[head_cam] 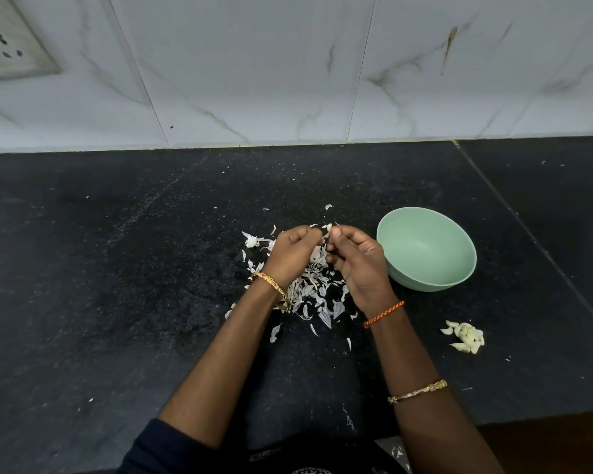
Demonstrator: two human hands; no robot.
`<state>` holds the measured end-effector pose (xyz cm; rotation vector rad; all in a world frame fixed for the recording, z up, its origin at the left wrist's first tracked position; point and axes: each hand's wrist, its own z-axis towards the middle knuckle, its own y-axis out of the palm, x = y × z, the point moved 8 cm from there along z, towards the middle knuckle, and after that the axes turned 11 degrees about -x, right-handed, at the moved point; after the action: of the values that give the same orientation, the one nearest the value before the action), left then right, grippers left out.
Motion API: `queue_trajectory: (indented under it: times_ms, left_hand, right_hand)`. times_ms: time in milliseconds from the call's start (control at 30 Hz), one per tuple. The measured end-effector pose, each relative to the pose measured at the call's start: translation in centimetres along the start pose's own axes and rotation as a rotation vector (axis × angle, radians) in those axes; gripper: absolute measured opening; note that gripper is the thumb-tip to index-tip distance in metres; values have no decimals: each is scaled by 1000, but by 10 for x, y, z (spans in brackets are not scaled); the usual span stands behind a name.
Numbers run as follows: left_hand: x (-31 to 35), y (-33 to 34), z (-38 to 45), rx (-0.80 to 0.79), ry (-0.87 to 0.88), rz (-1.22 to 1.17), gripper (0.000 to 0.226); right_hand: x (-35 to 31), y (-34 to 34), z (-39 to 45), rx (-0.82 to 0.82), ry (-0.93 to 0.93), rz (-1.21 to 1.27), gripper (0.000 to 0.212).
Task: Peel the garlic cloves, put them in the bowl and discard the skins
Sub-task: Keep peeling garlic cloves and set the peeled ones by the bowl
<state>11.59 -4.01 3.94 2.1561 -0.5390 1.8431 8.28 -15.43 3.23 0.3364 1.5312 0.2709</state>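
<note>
A: Nearest items to be logged first.

B: A dark sleeve [158, 449] is seen at the bottom edge. A small heap of peeled cloves [465, 336] is noted on the black counter [100, 268], near the front right and well apart from the hands.

A: Loose skins?

B: A pile of papery skins [314, 295] is spread on the counter beneath and between the wrists.

A: Hands?

B: The left hand [293, 253] and right hand [356, 260] are held close together above the pile. The fingers of both are curled, and a garlic clove [327, 228] is pinched between their tips. Only its pale upper end is exposed; its long axis appears roughly upright, tip pointing away toward the wall, though this cannot be told for certain.

A: Bowl?

B: A pale green bowl [432, 278] is set just beside the right hand, to its right. No cloves are seen inside.

A: Farthest?

B: A marble-patterned tiled wall [288, 70] is recorded, with a socket plate [11, 42] at upper left.
</note>
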Motion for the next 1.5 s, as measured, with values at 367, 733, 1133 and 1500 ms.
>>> queue_trajectory:
  times_ms: [367, 733, 1133, 1500]
  left_hand:
    - [6, -9, -5, 127, 154, 48, 23]
    - [7, -12, -8, 103, 129, 23, 5]
    - [6, -18, -3, 135, 131, 144, 14]
    - [7, -8, -1, 117, 107, 79, 16]
  right_hand:
    - [2, -8, 1, -4, 27, -23, 12]
    - [-5, -14, -1, 80, -100, -144, 10]
    - [-7, -9, 0, 8, -111, -256, 14]
    - [-5, -4, -2, 12, -130, -160, 17]
